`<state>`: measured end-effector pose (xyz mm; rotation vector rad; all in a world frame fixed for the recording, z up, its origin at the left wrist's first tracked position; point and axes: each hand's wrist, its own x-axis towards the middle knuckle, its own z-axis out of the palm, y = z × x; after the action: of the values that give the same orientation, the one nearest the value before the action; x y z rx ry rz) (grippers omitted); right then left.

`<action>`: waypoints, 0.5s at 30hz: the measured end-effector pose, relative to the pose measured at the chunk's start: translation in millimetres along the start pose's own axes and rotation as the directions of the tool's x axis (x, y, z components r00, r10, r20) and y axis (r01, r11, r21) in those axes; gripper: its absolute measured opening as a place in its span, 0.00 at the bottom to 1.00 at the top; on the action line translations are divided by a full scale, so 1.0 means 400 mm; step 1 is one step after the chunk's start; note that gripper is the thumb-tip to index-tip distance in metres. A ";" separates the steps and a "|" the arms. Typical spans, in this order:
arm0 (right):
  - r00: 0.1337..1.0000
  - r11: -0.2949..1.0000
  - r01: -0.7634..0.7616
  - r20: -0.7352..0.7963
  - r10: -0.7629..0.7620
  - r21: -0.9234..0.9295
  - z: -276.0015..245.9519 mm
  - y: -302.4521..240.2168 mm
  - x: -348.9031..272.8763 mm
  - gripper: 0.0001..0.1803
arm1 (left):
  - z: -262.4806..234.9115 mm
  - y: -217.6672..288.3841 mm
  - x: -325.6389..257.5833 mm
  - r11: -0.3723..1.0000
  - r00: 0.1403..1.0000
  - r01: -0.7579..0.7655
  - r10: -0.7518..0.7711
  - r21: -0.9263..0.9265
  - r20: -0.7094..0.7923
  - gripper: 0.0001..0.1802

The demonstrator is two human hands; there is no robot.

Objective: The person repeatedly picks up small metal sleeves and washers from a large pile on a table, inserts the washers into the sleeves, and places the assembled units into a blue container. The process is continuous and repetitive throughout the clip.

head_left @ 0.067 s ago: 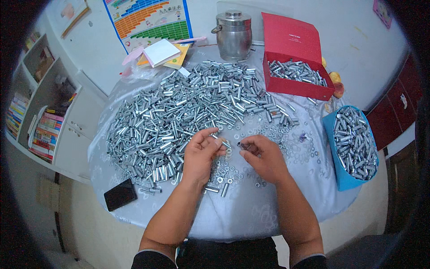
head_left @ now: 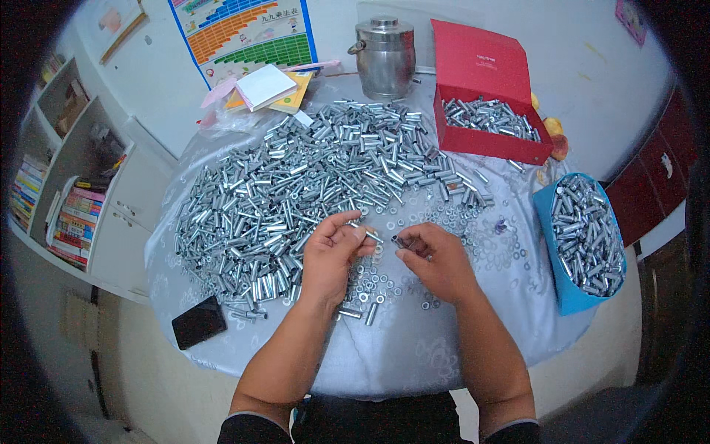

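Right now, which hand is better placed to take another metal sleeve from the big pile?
Probably the left hand: it sits at the edge of the sleeve pile, while the right hand is over the loose washers.

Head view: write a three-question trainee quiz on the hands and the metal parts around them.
1. True or false: the left hand pinches a small metal piece between its fingertips.
2. Which container stands at the table's right edge? A) the red box B) the blue bin C) the steel pot
3. What lies flat by the table's front left rim, beyond the pile of metal sleeves?

Key
1. True; the right hand pinches a small piece too, just apart from it, above the loose washers.
2. B; it is full of sleeves.
3. A black phone.
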<state>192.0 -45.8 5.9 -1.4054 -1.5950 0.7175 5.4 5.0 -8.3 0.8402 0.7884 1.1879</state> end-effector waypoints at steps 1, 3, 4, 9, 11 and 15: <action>1.000 1.000 0.011 0.001 -0.011 -0.013 -0.001 0.004 0.000 0.14 | 0.003 0.000 0.002 1.000 1.000 0.010 -0.010 -0.017 -0.006 0.15; 1.000 1.000 0.024 0.015 -0.024 -0.016 -0.007 -0.005 0.001 0.13 | 0.003 -0.002 0.003 1.000 1.000 0.007 -0.007 -0.007 -0.007 0.15; 0.999 0.999 0.031 0.023 -0.030 -0.017 -0.008 -0.008 0.001 0.12 | 0.007 0.004 -0.003 1.000 1.000 0.016 -0.016 0.011 -0.016 0.15; 0.999 0.998 0.045 0.026 -0.044 -0.049 -0.007 -0.012 0.000 0.12 | 0.007 0.002 -0.007 0.999 1.000 -0.004 0.004 0.054 0.004 0.15; 0.999 0.999 0.041 0.019 -0.040 -0.035 -0.005 -0.012 -0.001 0.12 | 0.009 -0.002 -0.010 0.996 1.000 -0.018 0.016 0.082 0.023 0.15; 0.999 0.999 -0.009 -0.040 0.011 0.034 0.008 -0.015 -0.007 0.12 | 0.022 -0.008 -0.022 0.978 0.999 -0.038 0.034 0.203 0.022 0.15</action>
<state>186.2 -49.3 8.8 -1.3954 -1.5390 0.7152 12.9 -5.3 -6.0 1.0364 0.8935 1.1420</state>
